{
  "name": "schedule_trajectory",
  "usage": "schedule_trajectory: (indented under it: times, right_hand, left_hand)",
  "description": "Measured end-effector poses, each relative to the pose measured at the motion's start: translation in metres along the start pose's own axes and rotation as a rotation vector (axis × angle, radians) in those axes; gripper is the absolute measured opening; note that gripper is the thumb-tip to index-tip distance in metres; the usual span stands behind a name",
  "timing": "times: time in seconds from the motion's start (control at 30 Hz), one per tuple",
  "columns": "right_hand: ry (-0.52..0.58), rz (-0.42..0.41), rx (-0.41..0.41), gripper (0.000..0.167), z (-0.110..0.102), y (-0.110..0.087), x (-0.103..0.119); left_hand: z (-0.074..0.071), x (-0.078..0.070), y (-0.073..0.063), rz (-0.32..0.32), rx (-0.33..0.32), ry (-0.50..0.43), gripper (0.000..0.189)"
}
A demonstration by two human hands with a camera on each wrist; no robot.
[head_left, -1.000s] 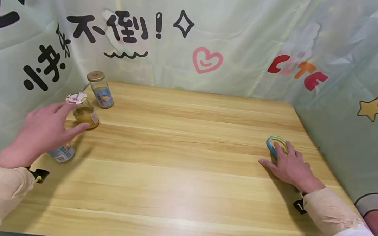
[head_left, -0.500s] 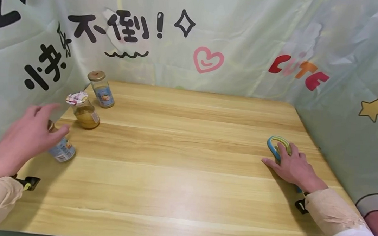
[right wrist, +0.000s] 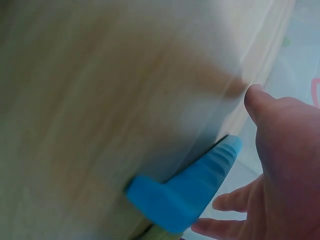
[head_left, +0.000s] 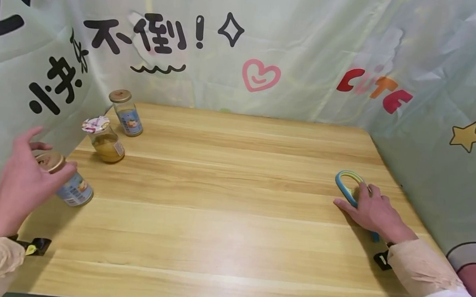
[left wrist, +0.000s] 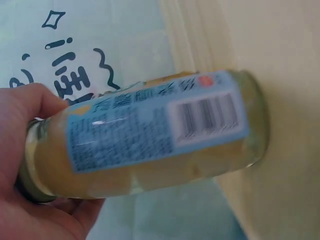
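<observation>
The left hand (head_left: 21, 185) is arching loosely around the lid (head_left: 51, 161) of a blue-labelled jar (head_left: 76, 190); whether gripping, I cannot tell. Even pressure would likely be steadying the jar. Beyond this hand, a foil-topped jar (head_left: 108, 148) is standing, perhaps crowding its reach. The right hand (head_left: 378, 217) is lying relaxed over a blue tool (right wrist: 200, 175).

Jars (head_left: 109, 149) left, probable tool (right wrist: 187, 187) right, on table (head_left: 220, 187)

Centrally the table (head_left: 219, 201) is passable; the near jar (head_left: 75, 189), patterned-lid jar (head_left: 107, 145) and far jar (head_left: 127, 116) obstruct left, the blue tool (right wrist: 190, 185) right.
</observation>
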State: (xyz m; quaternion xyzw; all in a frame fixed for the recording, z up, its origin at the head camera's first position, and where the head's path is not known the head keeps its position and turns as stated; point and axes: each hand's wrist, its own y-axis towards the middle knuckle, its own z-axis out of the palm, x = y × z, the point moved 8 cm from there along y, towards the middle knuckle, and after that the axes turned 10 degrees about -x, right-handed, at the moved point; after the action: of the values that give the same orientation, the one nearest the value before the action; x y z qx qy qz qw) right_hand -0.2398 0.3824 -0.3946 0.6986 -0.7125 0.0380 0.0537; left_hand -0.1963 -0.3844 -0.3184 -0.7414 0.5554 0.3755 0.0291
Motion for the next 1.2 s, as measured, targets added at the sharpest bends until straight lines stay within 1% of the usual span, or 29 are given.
schedule_trajectory:
  times: [0.07,0.17,0.3,0.37,0.43,0.5,0.57,0.6,0.67,0.77,0.87,0.93,1.07,1.13,1.2]
  right_hand:
    - [-0.004,0.011,-0.003,0.103,0.000,0.000,-0.002]
    - [-0.016,0.010,-0.016,0.103,0.000,0.000,-0.004]
    - [-0.028,0.014,-0.020,0.107,0.000,0.001,-0.006]
    - [-0.026,0.022,-0.019,0.107,0.000,0.001,-0.008]
    - [-0.028,0.029,-0.016,0.108,0.000,0.001,-0.009]
    - [-0.029,0.036,-0.016,0.108,0.000,0.002,-0.011]
    - [-0.036,0.034,-0.019,0.107,-0.001,0.002,-0.012]
    - [-0.040,0.034,-0.018,0.106,-0.001,0.002,-0.012]
    - [-0.046,0.035,-0.013,0.106,-0.001,0.002,-0.013]
    - [-0.044,0.039,-0.003,0.107,-0.001,0.004,-0.013]
    - [-0.037,0.047,0.009,0.109,-0.001,0.005,-0.014]
    - [-0.036,0.049,0.011,0.109,-0.001,0.005,-0.014]
    - [-0.031,0.054,0.010,0.107,0.000,0.007,-0.016]
    - [-0.025,0.059,0.010,0.107,0.000,0.008,-0.016]
    - [-0.021,0.062,0.011,0.107,0.000,0.008,-0.018]
  left_hand:
    - [0.000,0.006,-0.003,-0.051,-0.025,-0.064,0.102]
    - [0.000,0.012,-0.006,-0.114,-0.056,-0.198,0.100]
    - [0.000,0.012,-0.010,-0.170,-0.114,-0.365,0.099]
    - [0.000,0.013,-0.012,-0.207,-0.149,-0.483,0.100]
    - [0.001,0.013,-0.013,-0.236,-0.189,-0.562,0.100]
    - [0.002,0.013,-0.015,-0.265,-0.220,-0.664,0.101]
    - [0.003,0.016,-0.015,-0.282,-0.248,-0.751,0.101]
    - [0.004,0.018,-0.016,-0.287,-0.261,-0.769,0.101]
    - [0.007,0.022,-0.016,-0.295,-0.284,-0.856,0.101]
    - [0.011,0.027,-0.018,-0.305,-0.305,-0.922,0.098]
    - [0.015,0.031,-0.019,-0.325,-0.289,-0.947,0.096]
    - [0.019,0.031,-0.019,-0.333,-0.258,-0.962,0.093]
    - [0.025,0.031,-0.021,-0.327,-0.166,-1.017,0.084]
    - [0.028,0.030,-0.022,-0.315,-0.113,-1.023,0.078]
    - [0.030,0.028,-0.022,-0.298,-0.074,-1.008,0.074]
